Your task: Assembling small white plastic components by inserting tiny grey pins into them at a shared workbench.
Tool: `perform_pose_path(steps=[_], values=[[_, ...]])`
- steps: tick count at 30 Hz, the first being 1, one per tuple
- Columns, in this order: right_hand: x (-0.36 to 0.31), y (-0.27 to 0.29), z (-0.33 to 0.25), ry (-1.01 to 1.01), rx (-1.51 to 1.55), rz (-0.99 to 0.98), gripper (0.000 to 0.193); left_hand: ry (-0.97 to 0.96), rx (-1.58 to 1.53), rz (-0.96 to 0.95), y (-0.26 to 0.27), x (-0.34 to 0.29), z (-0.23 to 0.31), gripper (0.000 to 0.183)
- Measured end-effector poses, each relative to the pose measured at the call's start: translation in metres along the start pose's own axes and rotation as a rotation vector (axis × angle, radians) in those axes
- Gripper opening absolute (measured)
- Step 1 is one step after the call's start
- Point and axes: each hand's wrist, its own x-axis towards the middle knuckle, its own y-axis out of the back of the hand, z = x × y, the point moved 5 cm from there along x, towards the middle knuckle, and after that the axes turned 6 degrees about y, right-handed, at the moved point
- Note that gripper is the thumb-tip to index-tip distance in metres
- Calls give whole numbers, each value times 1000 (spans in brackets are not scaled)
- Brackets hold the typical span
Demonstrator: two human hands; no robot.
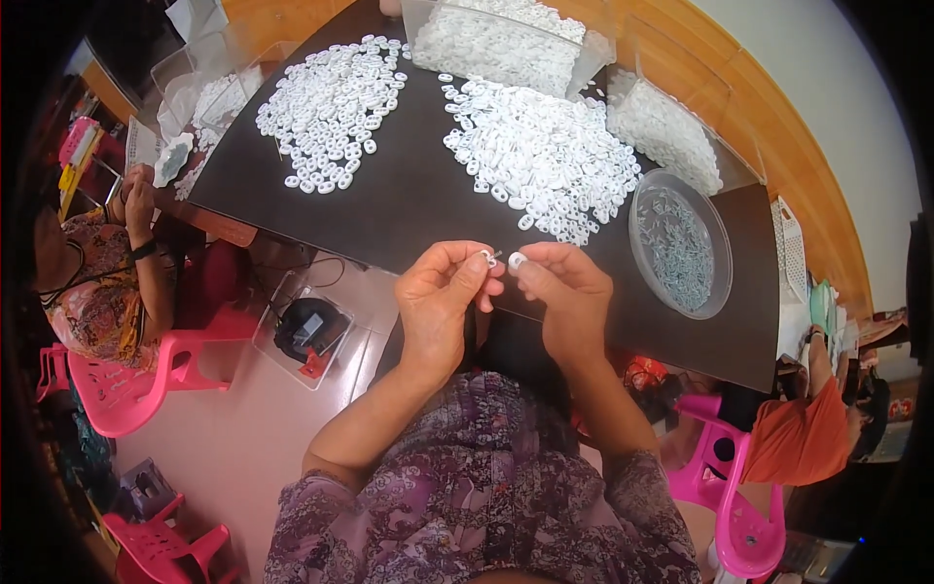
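Note:
Over the near edge of the dark table (409, 185), my left hand (436, 307) pinches a small white plastic piece (488, 259) between thumb and fingers. A thin grey screw-like pin (499, 255) shows beside it, pointing toward the other hand. Close by, my right hand (576, 304) grips another small white oval piece (517, 261) between thumb and forefinger. A slight gap separates the two pieces. Beyond my hands lies a heap of white two-holed oval pieces (545, 146). Many grey screws (676, 253) fill a clear round tray (722, 277) at the right.
Another heap of white ovals (336, 112) spreads at the far left. Clear bins (413, 29) of white pieces line the back. One person (107, 282) sits at the left, another (803, 428) at the right. A pink chair (126, 389) and a black device (309, 326) stand on the left.

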Motion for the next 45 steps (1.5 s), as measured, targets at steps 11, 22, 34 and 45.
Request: perform_pose_path(steps=[11,22,34,45], values=[[17,8,13,-115,82,109,15,1,119,36,-5,6,-6,18],[23,-5,19,-57,1,107,15,0,197,62,0,15,-10,15],[19,-19,12,35,-112,37,13,-143,264,73,9,19,-14,19],[21,-21,17,99,-227,-111,12,-16,93,-1,11,24,-16,24]])
